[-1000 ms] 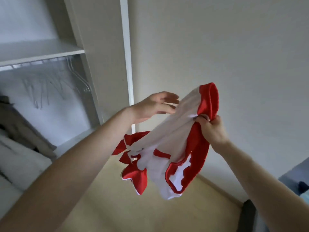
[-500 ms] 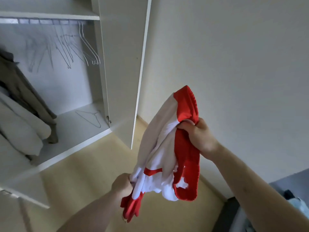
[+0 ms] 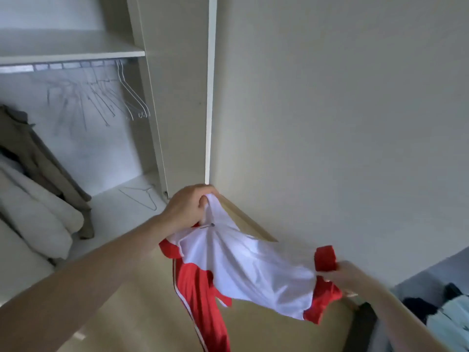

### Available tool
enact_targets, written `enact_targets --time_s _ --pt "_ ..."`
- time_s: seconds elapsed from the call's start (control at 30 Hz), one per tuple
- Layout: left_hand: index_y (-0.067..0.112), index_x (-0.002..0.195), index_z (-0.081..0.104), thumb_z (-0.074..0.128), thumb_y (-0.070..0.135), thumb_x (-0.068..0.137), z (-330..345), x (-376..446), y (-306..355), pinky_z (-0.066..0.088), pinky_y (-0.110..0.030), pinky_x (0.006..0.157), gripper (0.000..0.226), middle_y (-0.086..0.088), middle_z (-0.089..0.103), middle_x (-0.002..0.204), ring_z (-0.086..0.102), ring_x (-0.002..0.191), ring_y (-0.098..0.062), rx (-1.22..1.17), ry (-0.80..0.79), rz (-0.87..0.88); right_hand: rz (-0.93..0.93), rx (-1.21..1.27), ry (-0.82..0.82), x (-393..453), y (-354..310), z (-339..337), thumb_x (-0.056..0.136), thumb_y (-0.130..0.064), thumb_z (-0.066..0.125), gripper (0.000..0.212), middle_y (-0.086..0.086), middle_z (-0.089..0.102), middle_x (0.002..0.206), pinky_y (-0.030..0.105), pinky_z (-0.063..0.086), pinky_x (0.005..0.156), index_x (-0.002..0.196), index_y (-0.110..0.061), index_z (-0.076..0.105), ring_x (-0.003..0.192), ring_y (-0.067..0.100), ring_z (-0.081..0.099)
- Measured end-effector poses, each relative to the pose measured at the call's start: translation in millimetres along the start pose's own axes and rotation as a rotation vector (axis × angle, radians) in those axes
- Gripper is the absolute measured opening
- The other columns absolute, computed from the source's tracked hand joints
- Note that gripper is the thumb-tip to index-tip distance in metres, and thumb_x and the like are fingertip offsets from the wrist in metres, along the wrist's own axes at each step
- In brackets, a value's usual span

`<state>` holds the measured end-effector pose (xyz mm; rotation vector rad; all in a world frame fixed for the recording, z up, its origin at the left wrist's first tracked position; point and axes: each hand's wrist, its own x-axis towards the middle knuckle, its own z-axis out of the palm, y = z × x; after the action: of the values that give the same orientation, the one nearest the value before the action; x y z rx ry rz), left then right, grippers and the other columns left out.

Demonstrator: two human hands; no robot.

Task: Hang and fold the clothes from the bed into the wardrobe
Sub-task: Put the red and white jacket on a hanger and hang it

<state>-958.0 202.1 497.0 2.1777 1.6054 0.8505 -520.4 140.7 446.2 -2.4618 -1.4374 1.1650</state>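
Observation:
A red-and-white garment (image 3: 243,270) is stretched in the air between both hands, over the wooden floor. My left hand (image 3: 189,207) grips its white edge at the upper left, near the foot of the wardrobe door. My right hand (image 3: 347,275) grips the red-trimmed end at the lower right. A red part with a white stripe hangs down below the middle. The open wardrobe (image 3: 76,54) stands at the left, with several empty wire hangers (image 3: 127,97) on its rail.
A brown coat (image 3: 38,158) and a pale padded garment (image 3: 33,212) hang at the wardrobe's left. One hanger (image 3: 142,196) lies on the wardrobe floor. The open door (image 3: 182,97) stands edge-on by the plain wall. The bed (image 3: 436,306), with more clothes, is at the lower right.
My left hand rose from the garment's low end to the upper left, and my right hand dropped to the lower right. The bunched garment is now spread out between them.

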Motion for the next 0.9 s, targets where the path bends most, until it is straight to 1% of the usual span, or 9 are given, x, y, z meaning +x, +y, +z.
enact_targets --time_s 0.1,0.17,0.23,0.3,0.37,0.5,0.6,0.77,0.9 --pt "0.035 0.106 0.065 0.04 0.006 0.083 -15.9 22.1 65.1 0.05 -0.029 0.079 0.046 0.016 0.066 0.101 0.059 0.09 -0.008 0.084 -0.072 0.342 -0.256 -0.009 -0.056 -6.9 -38.8 26.2 0.081 -0.025 0.087 0.079 0.006 0.059 0.133 0.041 0.047 0.108 0.147 -0.005 0.05 0.119 0.021 0.059" --pt "0.031 0.107 0.069 0.04 0.007 0.083 -20.1 35.1 101.9 0.046 -0.024 0.083 0.044 0.014 0.067 0.099 0.056 0.092 -0.008 0.155 -0.152 0.553 -0.521 0.094 -0.068 -27.2 -89.7 36.2 0.069 -0.05 0.092 0.103 -0.018 0.049 0.143 0.03 0.048 0.106 0.154 -0.037 0.036 0.13 0.006 0.053" --pt "0.024 0.107 0.073 0.048 0.004 0.085 -22.4 47.4 128.1 0.044 -0.024 0.088 0.039 0.01 0.07 0.099 0.056 0.093 -0.012 0.214 -0.199 0.689 -0.716 0.157 -0.037 -49.1 -138.1 41.1 0.059 -0.068 0.089 0.075 -0.032 0.065 0.116 0.015 0.055 0.081 0.126 -0.058 0.055 0.104 -0.009 0.063" --pt "0.021 0.104 0.074 0.056 0.006 0.087 -32.5 58.9 140.2 0.047 -0.031 0.091 0.029 0.009 0.071 0.097 0.056 0.091 -0.013 0.215 -0.183 0.697 -0.808 0.29 0.048 -64.4 -173.2 41.6 0.073 -0.059 0.082 0.031 -0.02 0.07 0.077 0.024 0.051 0.056 0.088 -0.036 0.07 0.066 0.002 0.064" --pt "0.023 0.104 0.073 0.068 0.015 0.084 -49.7 67.0 133.4 0.047 -0.037 0.092 0.022 0.011 0.07 0.1 0.056 0.092 -0.012 0.186 -0.09 0.569 -0.852 0.431 0.139 -70.9 -191.3 35.8 0.09 -0.033 0.069 0.025 -0.012 0.061 0.061 0.031 0.044 0.052 0.072 -0.016 0.064 0.053 0.006 0.052" --pt "0.026 0.129 0.057 0.087 0.049 0.069 -69.1 36.1 76.2 0.044 -0.041 0.101 0.071 0.006 0.056 0.128 0.055 0.117 -0.018 0.259 0.125 -0.01 -0.912 0.616 0.101 -77.5 -203.7 29.2 0.091 -0.002 0.049 0.03 0.006 0.077 0.082 0.043 0.059 0.076 0.083 -0.015 0.076 0.082 0.027 0.074" --pt "0.029 0.103 0.054 0.076 0.073 0.062 -33.0 -40.5 37.1 0.052 -0.037 0.079 0.064 0.008 0.06 0.102 0.061 0.087 -0.013 -0.045 0.269 -0.525 -0.904 0.679 0.028 -74.4 -208.6 34.1 0.088 -0.006 0.048 0.031 0.009 0.078 0.083 0.042 0.06 0.068 0.089 -0.016 0.078 0.083 0.031 0.075" --pt "0.014 0.084 0.067 0.047 0.109 0.039 49.6 -130.7 20.2 0.044 -0.026 0.057 0.107 0.001 0.067 0.071 0.06 0.059 -0.015 -0.706 -0.297 -1.187 -0.895 0.762 -0.093 -66.2 -207.6 47.0 0.088 -0.011 0.052 0.028 0.007 0.079 0.092 0.035 0.059 0.068 0.092 -0.019 0.079 0.087 0.026 0.076" --pt "0.014 0.111 0.076 0.058 0.104 0.046 92.3 -108.2 31.6 0.057 -0.032 0.074 0.112 -0.003 0.08 0.102 0.075 0.097 -0.025 -1.134 -0.203 -1.202 -0.947 0.681 -0.178 -61.6 -193.0 61.6 0.087 -0.019 0.053 0.03 0.003 0.078 0.098 0.033 0.061 0.075 0.1 -0.019 0.079 0.095 0.021 0.075"
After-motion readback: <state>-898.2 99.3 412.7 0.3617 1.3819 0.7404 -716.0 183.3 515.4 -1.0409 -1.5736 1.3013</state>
